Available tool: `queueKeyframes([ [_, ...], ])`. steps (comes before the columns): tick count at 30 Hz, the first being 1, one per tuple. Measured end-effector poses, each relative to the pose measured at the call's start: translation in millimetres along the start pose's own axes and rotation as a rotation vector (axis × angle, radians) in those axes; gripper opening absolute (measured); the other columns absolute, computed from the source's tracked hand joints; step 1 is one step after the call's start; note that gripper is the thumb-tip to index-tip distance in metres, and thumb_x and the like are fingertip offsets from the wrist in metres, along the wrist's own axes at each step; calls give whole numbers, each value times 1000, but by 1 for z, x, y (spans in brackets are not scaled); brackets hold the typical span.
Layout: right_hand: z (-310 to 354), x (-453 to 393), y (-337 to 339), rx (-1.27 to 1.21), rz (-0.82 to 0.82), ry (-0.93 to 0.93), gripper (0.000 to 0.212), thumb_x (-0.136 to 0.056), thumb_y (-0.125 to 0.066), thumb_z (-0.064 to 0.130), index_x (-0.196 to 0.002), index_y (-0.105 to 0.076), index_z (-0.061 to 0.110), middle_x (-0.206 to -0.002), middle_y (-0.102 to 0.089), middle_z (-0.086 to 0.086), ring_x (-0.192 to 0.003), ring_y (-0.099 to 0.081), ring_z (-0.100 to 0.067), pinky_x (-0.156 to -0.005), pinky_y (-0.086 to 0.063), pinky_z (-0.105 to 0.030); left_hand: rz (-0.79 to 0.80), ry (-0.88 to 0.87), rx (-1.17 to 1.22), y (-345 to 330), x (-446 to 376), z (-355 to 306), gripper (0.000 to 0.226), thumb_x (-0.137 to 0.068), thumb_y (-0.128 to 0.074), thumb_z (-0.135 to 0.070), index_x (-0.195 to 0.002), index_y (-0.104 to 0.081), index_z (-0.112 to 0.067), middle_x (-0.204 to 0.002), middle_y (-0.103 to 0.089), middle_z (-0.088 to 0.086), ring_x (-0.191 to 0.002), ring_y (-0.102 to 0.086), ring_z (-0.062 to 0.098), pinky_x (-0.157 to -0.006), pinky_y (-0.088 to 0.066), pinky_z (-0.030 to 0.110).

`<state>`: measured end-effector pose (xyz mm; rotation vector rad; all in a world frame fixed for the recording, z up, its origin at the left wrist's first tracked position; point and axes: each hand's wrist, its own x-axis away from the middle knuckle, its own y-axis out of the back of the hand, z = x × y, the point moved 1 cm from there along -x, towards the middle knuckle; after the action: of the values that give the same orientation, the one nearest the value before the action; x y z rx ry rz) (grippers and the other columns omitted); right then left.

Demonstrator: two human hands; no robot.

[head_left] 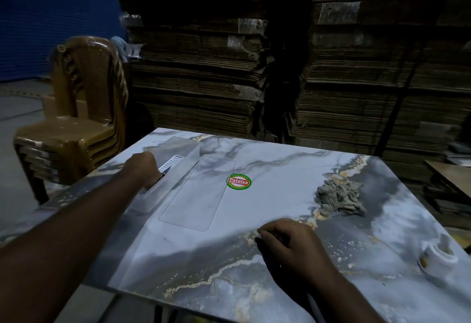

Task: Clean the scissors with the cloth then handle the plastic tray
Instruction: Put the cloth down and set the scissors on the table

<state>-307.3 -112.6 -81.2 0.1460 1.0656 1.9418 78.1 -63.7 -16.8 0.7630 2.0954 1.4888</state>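
Note:
A clear plastic tray [182, 148] lies at the table's left side. My left hand [144, 169] reaches into it, closed around a small metal item with a dark tip that looks like the scissors [165, 169]. A white ribbed piece [173, 161] shows just beyond the hand inside the tray. A second clear plastic sheet or lid [197, 195] lies flat beside the tray. The crumpled grey cloth [339, 197] sits on the right of the table, untouched. Near the front edge, my right hand [288, 242] rests on the tabletop with its fingers curled and nothing seen in it.
The marble-patterned table [254, 271] carries a round red and green sticker [239, 182] and a small white round object [438, 255] at the right edge. Stacked brown plastic chairs [76, 118] stand to the left. Piles of flattened cardboard [204, 67] rise behind the table.

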Motion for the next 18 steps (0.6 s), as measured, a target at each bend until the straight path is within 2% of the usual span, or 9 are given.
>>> queueKeyframes([
  [2,5,-4,-4,30,14,23,25,-87,-57,50,-99,-75,37,-87,-70,22,-90,-65,5,-77,-50,-21,-7,-33,-22,0,0,0,46,-90,-72,-40,-115,-72,-2,-110,-75,15,-91,-67,30,-73,-48,31],
  [4,15,-11,-12,69,47,97,32,-87,-56,53,-101,-77,33,-95,-70,16,-95,-65,0,-85,-53,-28,-37,-71,-35,3,4,-2,39,-90,-71,-42,-106,-75,-6,-105,-77,13,-90,-68,30,-72,-48,30],
  [6,29,-22,-25,92,74,190,35,-88,-58,51,-110,-77,31,-109,-70,13,-108,-65,-11,-95,-53,-34,-80,-117,-12,8,7,-2,30,-88,-70,-39,-92,-79,-12,-94,-79,11,-87,-72,30,-75,-56,32],
  [8,49,-34,-40,105,119,239,43,-89,-58,52,-122,-74,30,-125,-67,10,-121,-61,-14,-104,-49,-33,-114,-153,47,11,11,2,20,-88,-67,-32,-81,-78,-17,-87,-79,6,-78,-73,27,-76,-61,36],
  [11,74,-54,-66,245,237,227,54,-89,-62,56,-135,-66,27,-139,-61,5,-131,-52,-21,-108,-45,-35,-137,-207,69,16,22,5,21,-91,-63,-32,-84,-78,-20,-90,-79,3,-80,-70,24,-76,-60,35],
  [14,91,-65,-82,419,221,203,30,-93,-65,42,-113,-75,21,-120,-65,-4,-118,-56,-29,-91,-47,-38,-153,-211,80,16,30,12,26,-92,-64,-38,-99,-80,-19,-99,-80,6,-88,-70,26,-80,-60,38],
  [16,95,-67,-89,537,77,304,20,-86,-61,30,-86,-77,17,-95,-69,-4,-95,-64,-31,-69,-43,-36,-171,-181,70,16,32,20,38,-92,-67,-40,-122,-74,-18,-122,-75,9,-106,-69,30,-91,-59,42],
  [18,93,-66,-90,554,-71,414,21,-78,-53,30,-67,-68,20,-77,-65,-1,-76,-65,-30,-58,-43,-35,-111,-117,40,15,34,29,57,-92,-66,-45,-141,-60,-15,-140,-64,14,-121,-63,35,-99,-54,44],
])
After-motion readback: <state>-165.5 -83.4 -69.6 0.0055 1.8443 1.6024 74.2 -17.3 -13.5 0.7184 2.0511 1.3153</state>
